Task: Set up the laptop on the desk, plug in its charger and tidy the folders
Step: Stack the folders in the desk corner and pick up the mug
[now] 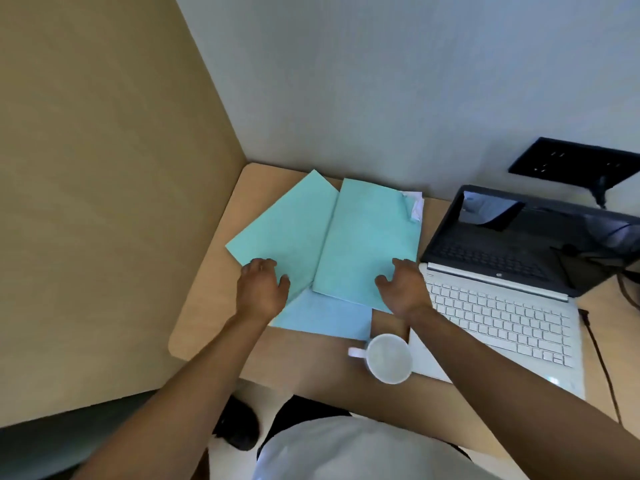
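Three thin card folders are lying fanned out on our light wooden table: a teal folder on the left, turned at an angle with a corner pointing at the back wall; a second teal folder on the right, lying straighter and overlapping the first along its left edge; and a pale blue folder showing from beneath both, nearest to us. We are resting our left hand flat on the near corner of the angled teal folder, fingers spread and gripping nothing. We are laying our right hand on the near right corner of the straighter teal folder, fingers likewise splayed and not closed on anything. Our two hands are sitting well apart, one on each folder. Some crumpled white paper is sticking out at the far right corner of that folder.

Just beside the folders, to the right, the white laptop with white keys and a dark screen is standing open on the table. A thin black cable is running along its right side. On the wall behind it a black socket panel is showing. A white ceramic mug is sitting near the table's front edge, between our forearms, touching the laptop's near left corner.
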